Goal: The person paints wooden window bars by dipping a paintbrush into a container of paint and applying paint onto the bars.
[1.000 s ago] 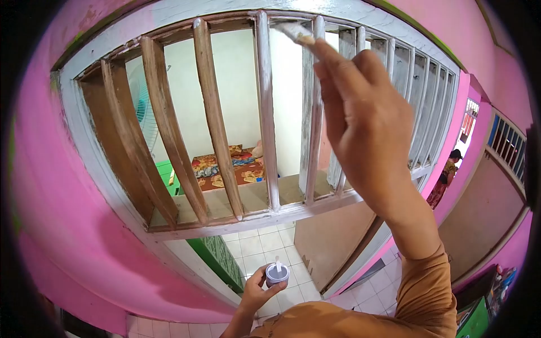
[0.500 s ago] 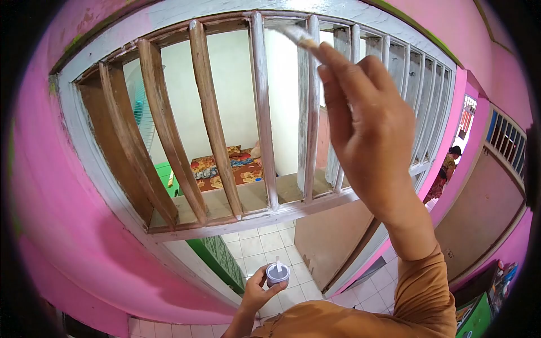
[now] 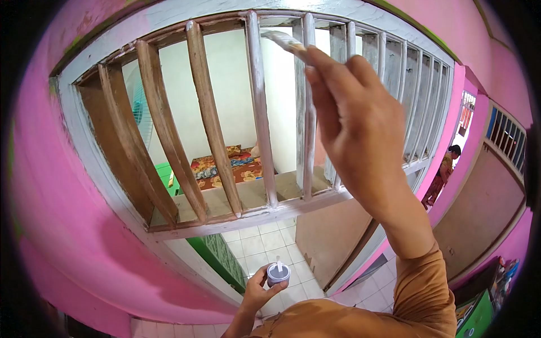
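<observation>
A wide barred frame (image 3: 349, 12), set in a pink wall (image 3: 39, 186), spans the view; it is probably rigid and fixed, a thing to work against rather than lift. Its outer members are whitish, streaked and uneven, with darker edges along the inside.

Within it, the upright bars look stiff and solid; any with a fresh coat would likely be slick and easily smudged, so a bare, dry stretch would make the safer handhold. The brown bars (image 3: 211, 112) on the left are worn and patchy, while a pale grey bar (image 3: 261, 112) beside them has a soft sheen.

Low in the scene, above a tiled floor (image 3: 255, 245), a small open cup (image 3: 279, 275) sits in the left hand (image 3: 257, 290), fingers curled round its side and thumb across the front. It is likely light but quick to spill if tipped, best gripped round the body below the rim. The cup is round, with grey contents and a pale strip at its lip.

Raised high, the right hand (image 3: 363, 127) pinches a brush (image 3: 286, 41), its fingers drawn narrow on the handle. The brush should be light, with a firm handle and soft, bending bristles, so the handle is the place to hold. Its bristles, whitish and grey, point toward the pale grey bar's upper end; whether they touch cannot be told.
</observation>
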The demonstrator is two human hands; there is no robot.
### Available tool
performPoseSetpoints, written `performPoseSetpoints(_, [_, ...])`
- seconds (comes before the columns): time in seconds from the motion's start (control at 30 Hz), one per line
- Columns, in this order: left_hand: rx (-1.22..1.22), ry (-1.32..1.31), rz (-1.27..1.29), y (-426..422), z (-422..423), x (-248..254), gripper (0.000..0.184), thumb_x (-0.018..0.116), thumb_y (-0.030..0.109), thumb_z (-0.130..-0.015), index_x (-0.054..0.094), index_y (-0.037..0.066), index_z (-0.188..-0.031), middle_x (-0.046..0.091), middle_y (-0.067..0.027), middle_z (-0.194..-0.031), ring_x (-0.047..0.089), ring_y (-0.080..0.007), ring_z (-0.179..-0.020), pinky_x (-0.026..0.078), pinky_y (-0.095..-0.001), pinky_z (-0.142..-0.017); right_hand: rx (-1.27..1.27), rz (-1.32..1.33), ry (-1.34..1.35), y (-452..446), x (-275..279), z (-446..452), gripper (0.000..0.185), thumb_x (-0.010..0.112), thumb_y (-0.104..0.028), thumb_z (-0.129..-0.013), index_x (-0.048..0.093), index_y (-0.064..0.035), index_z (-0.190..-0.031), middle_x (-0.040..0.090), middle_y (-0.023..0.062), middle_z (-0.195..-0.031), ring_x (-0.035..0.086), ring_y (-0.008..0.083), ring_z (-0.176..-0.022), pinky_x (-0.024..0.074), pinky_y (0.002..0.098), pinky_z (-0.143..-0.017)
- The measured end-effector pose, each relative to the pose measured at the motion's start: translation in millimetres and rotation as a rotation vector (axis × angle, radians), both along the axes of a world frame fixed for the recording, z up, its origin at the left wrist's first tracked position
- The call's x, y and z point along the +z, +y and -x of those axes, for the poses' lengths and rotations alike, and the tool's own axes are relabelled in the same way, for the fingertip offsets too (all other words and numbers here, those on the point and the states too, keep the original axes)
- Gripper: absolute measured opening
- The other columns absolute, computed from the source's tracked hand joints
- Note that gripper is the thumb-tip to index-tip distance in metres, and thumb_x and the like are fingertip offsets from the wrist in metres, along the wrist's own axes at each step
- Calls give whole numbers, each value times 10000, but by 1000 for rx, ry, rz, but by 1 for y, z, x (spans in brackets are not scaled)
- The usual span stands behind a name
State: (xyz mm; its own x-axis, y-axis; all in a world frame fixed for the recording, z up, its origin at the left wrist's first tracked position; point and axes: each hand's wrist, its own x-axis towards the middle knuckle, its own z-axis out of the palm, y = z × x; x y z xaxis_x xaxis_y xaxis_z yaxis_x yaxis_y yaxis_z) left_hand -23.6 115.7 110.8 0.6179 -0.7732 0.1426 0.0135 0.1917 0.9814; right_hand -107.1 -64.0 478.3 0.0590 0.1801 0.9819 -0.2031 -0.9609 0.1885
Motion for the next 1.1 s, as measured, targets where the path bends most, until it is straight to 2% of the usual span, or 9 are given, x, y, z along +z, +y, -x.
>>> performPoseSetpoints(0.13, [-2,-32,-20,0,-1,3,676,878,180,-811,535,-63,-1340,661,-87,-1197,625,-148,-1121,483,-292,-1001,33,48,-83,-7,14,-7,220,679,-91,-949,709,-52,-1164,507,95,-724,523,247,-558,408,379,-512])
performPoseSetpoints(0.27, [21,-12,-3,1,0,1,668,878,183,-810,539,-63,-1331,661,-91,-1194,624,-149,-1127,484,-298,-1001,25,-17,-5,2,-1,6,225,679,-67,-938,703,-32,-1159,515,101,-739,546,253,-588,434,384,-536])
performPoseSetpoints(0.33, [17,-1,2,1,-1,-5,667,877,186,-811,540,-65,-1329,661,-93,-1194,623,-152,-1132,483,-301,-1003,4,-20,30,0,-3,2,261,661,-58,-942,668,-20,-1201,544,115,-810,573,284,-623,460,403,-564])
performPoseSetpoints(0.4, [10,6,5,3,-1,-8,666,877,190,-812,541,-66,-1326,661,-96,-1193,622,-156,-1138,483,-304,-1005,-48,-5,118,-6,1,-4,263,622,-48,-914,602,-13,-1173,517,119,-878,598,292,-732,499,398,-581])
performPoseSetpoints(0.53, [10,19,-23,4,-3,-4,676,877,202,-813,537,-62,-1334,660,-97,-1201,620,-162,-1145,479,-308,-1014,-78,116,145,-10,9,-8,242,621,10,-804,578,17,-1041,498,118,-912,587,276,-820,524,383,-615])
performPoseSetpoints(0.73, [10,42,-25,3,-2,-6,698,883,228,-809,536,-56,-1344,660,-95,-1208,616,-168,-1157,474,-314,-1025,-142,286,136,-14,27,-19,83,616,7,-783,558,-20,-836,484,109,-939,558,260,-855,530,359,-639])
performPoseSetpoints(0.87, [15,46,-14,1,-2,-9,704,883,243,-810,537,-53,-1346,660,-95,-1214,615,-165,-1157,472,-315,-1031,-165,345,122,-19,33,-24,79,621,-12,-795,604,-23,-872,484,99,-967,550,257,-876,534,359,-674])
performPoseSetpoints(0.97, [7,51,-2,1,-2,-7,701,883,239,-809,539,-50,-1348,660,-93,-1214,616,-164,-1155,475,-316,-1028,-217,359,150,-18,38,-22,223,617,-37,-820,666,-13,-1035,490,87,-997,554,251,-893,538,359,-735])
performPoseSetpoints(1.1, [1,52,-9,0,-4,-10,697,882,230,-810,538,-48,-1350,659,-93,-1217,617,-165,-1154,479,-315,-1024,-227,337,92,-17,41,-18,259,612,-29,-827,663,-26,-1081,487,94,-979,567,260,-890,530,364,-702])
